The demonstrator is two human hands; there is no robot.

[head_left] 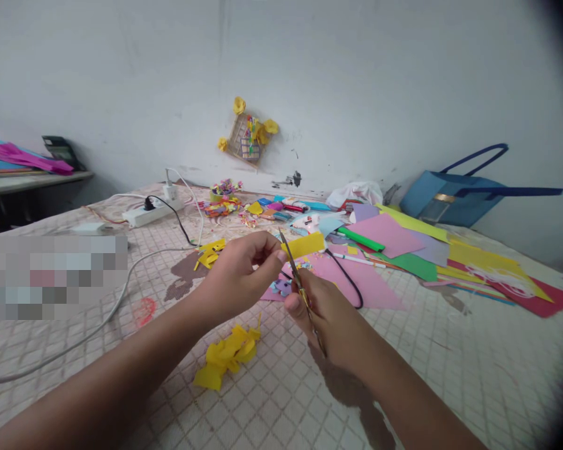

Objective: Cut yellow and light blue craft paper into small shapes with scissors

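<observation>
My left hand (246, 269) is closed, its thumb and fingers pinching the end of a yellow paper strip (306, 244). Closed around the handles of a pair of scissors (304, 297), my right hand (326, 312) is just below and to the right of it. The scissor blades point up and cross beside the strip's left part, near my left fingertips. Whether the blades have cut into the strip cannot be made out. Below my left hand, a pile of yellow paper pieces (228, 353) lies on the patterned cloth.
Coloured sheets (387, 234) spread over the right side, near a blue bag (450, 197). A white power strip (152, 212) with cables lies at the left. Behind my hands are a glue gun (308, 222) and paper scraps (220, 208).
</observation>
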